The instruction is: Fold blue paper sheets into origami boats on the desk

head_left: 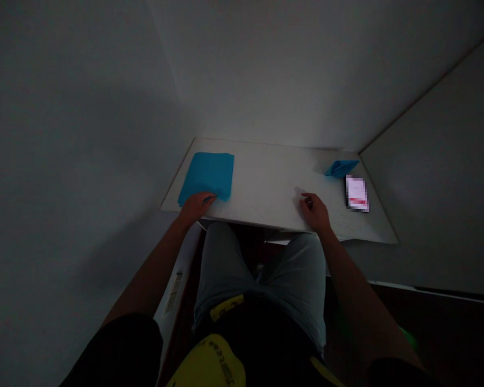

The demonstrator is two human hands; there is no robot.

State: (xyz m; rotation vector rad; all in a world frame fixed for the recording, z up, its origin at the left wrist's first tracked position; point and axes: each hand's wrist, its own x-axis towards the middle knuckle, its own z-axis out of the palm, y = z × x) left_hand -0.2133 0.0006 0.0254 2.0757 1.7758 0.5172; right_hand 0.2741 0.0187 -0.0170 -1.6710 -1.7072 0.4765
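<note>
A flat stack of blue paper [210, 174] lies on the left part of the white table. My left hand [198, 206] is at its near edge, thumb and fingers pinched on the edge of a blue sheet. How many sheets are between the fingertips cannot be made out. My right hand [316, 212] rests near the table's front edge, right of the middle, with loosely bent fingers a little apart and nothing in them. A folded blue paper piece [341, 168] stands at the far right, beyond the right hand.
A phone with a lit, blurred screen [357, 193] lies on the table [266, 177] to the right, just in front of the folded piece. Walls [266, 70] border the table at the back and both sides. My legs are beneath its front edge.
</note>
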